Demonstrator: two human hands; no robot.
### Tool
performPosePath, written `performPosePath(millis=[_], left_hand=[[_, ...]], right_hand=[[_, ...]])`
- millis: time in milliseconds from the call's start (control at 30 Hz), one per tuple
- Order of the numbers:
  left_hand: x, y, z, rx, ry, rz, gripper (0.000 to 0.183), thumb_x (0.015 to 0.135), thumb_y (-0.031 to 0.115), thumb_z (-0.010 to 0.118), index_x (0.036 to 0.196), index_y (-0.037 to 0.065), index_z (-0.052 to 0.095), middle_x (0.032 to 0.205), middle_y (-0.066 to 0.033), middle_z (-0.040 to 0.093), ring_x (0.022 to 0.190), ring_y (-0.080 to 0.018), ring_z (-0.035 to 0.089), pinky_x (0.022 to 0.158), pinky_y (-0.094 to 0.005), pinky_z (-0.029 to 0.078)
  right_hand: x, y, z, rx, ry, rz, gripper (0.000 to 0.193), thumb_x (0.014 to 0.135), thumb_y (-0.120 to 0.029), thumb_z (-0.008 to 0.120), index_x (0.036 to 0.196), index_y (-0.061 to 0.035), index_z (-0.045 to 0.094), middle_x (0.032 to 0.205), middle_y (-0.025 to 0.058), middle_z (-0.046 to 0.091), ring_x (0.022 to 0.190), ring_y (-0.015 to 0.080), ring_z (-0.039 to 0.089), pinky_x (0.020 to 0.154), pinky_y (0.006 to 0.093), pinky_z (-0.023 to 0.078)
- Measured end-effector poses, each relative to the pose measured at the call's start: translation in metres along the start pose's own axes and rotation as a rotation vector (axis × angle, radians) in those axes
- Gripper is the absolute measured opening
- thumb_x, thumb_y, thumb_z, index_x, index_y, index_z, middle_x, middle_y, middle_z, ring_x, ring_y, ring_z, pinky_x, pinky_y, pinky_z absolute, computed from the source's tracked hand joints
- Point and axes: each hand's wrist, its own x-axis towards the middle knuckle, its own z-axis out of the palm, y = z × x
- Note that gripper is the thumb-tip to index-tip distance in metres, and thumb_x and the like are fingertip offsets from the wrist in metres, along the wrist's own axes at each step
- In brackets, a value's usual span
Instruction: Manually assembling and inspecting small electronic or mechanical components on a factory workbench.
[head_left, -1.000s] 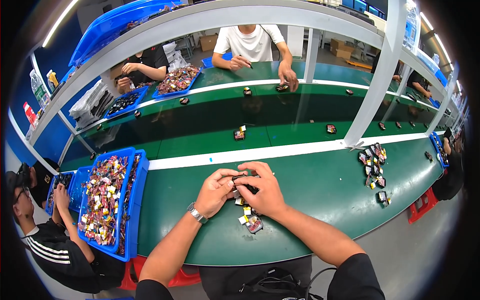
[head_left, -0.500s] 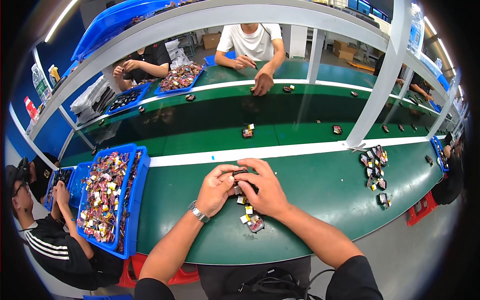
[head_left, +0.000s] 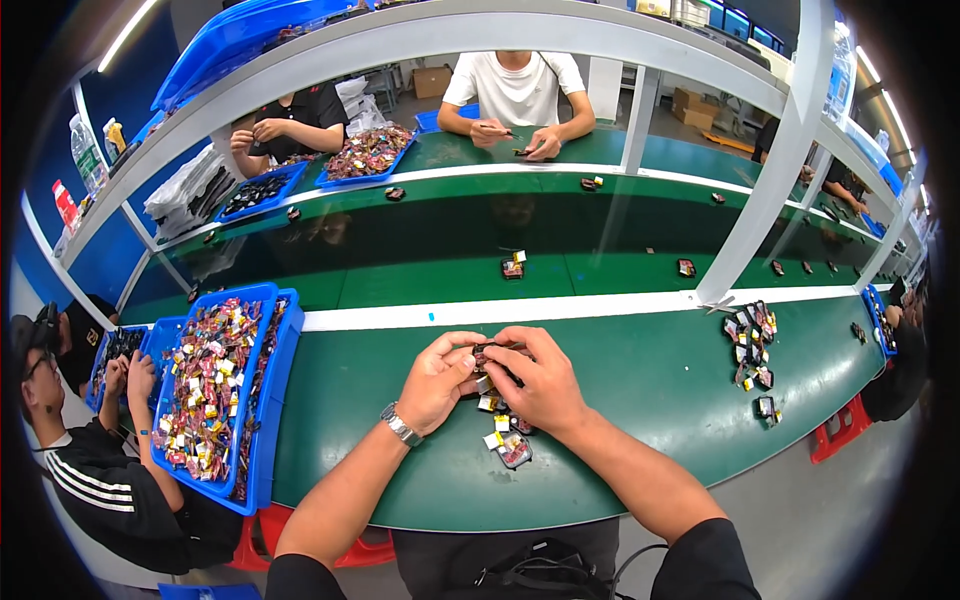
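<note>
My left hand [head_left: 432,388] and my right hand [head_left: 546,384] meet over the green worktop. Between them they grip a small black-cased electronic module [head_left: 488,353] with reddish parts inside; my fingers cover much of it. The left thumb and fingers pinch its left side, while the right fingers press on its top and right. Just below my hands lie several similar modules [head_left: 514,451], black-rimmed with red boards and white and yellow pieces, partly hidden by my right hand.
At left, a blue tray [head_left: 270,440] heaped with small boards stands beside a seated person. Beyond the white rail, a green conveyor [head_left: 420,280] carries spaced-out modules. A grey post [head_left: 765,170] rises near a module cluster [head_left: 748,345] at right. Other people sit across the belt.
My right fingers have shifted on the module, and more of its reddish inside shows. Across the belt, a person's hand has drawn back from the belt with a dark piece. The view shifts slightly.
</note>
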Motion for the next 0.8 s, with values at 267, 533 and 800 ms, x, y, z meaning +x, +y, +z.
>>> performPosePath(millis=[267,533,800], left_hand=[[0.0,0.001,0.008,0.185,0.105,0.017,0.026,0.097,0.006,0.055,0.123,0.001,0.053,0.114,-0.0097,0.065,0.099,-0.0128,0.064,0.082,-0.0283,0.055],[0.002,-0.005,0.01,0.361,0.217,0.073,0.023,0.097,0.004,0.054,0.119,-0.002,0.056,0.108,-0.0086,0.067,0.096,-0.0099,0.063,0.08,-0.0244,0.052],[0.001,-0.013,0.014,0.459,0.223,0.165,0.023,0.096,0.001,0.054,0.119,-0.003,0.056,0.108,-0.0089,0.067,0.097,-0.0097,0.062,0.083,-0.0233,0.051]], right_hand=[[-0.003,0.002,0.006,-0.067,0.03,0.025,0.016,0.076,-0.001,0.075,0.092,-0.0029,0.07,0.098,0.0094,0.062,0.081,0.0226,0.065,0.067,0.0307,0.057],[-0.005,0.0,0.009,0.238,-0.007,0.397,0.016,0.082,0.003,0.069,0.097,0.001,0.066,0.096,0.0102,0.064,0.077,0.0157,0.066,0.066,0.0264,0.056],[-0.006,-0.003,0.01,0.266,-0.008,0.491,0.012,0.082,0.001,0.068,0.093,0.0026,0.063,0.091,0.0096,0.064,0.073,0.013,0.066,0.063,0.0249,0.055]])
